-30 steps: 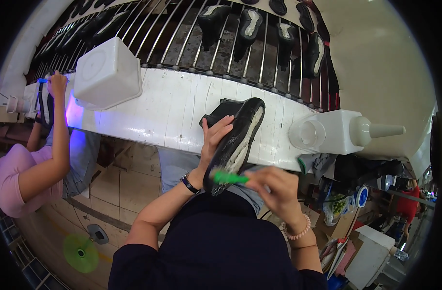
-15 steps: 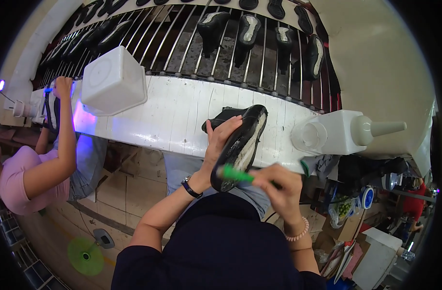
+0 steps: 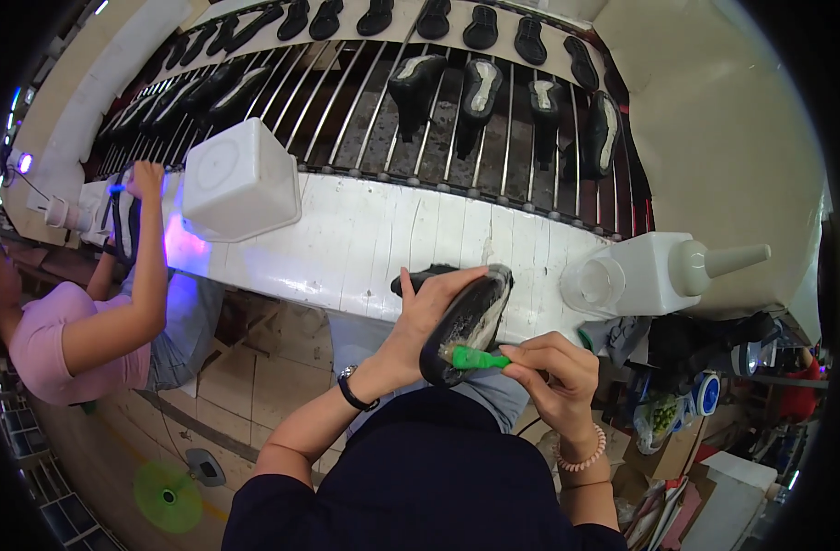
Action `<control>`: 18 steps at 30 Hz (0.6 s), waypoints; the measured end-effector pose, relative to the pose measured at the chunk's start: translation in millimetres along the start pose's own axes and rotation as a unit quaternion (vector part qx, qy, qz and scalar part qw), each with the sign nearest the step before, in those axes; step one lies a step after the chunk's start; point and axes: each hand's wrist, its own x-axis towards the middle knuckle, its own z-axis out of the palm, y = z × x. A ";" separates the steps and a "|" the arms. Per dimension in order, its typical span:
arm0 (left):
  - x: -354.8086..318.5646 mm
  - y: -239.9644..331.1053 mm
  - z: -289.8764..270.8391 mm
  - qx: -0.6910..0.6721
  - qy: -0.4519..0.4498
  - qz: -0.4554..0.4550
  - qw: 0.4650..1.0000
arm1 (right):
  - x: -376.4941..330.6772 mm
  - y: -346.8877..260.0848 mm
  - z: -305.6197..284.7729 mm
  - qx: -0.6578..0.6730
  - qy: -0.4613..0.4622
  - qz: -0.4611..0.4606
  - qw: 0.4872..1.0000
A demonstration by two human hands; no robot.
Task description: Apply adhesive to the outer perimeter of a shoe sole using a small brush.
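A black shoe upper (image 3: 449, 332) is tilted toward me, its pale underside facing up and right. My left hand (image 3: 418, 321) is closed around its left side, fingers over the top edge. In my right hand (image 3: 560, 372) is a green-handled brush (image 3: 478, 359), pinched between thumb and fingers. The brush's bristles touch the lower end of the underside, near the black rim. The shoe is over the near edge of the white bench (image 3: 365, 248), above my lap.
A white plastic container (image 3: 236, 184) stands left on the bench; a clear cup (image 3: 593, 285) and white nozzled bottle (image 3: 663, 275) sit right. Beyond are metal rollers (image 3: 342, 101) bearing black uppers, and a shelf of black soles (image 3: 481, 28). A co-worker (image 3: 89, 344) works at left.
The shoe has come lower and nearer me, with its far end tipped down. The brush has gone from a blurred stroke to a clear contact near the lower end. The view has shifted up slightly.
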 end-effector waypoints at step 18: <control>121.4 -36.9 -52.1 -0.134 -0.410 0.038 0.901 | 82.1 34.7 -44.0 -0.202 0.066 -0.191 0.958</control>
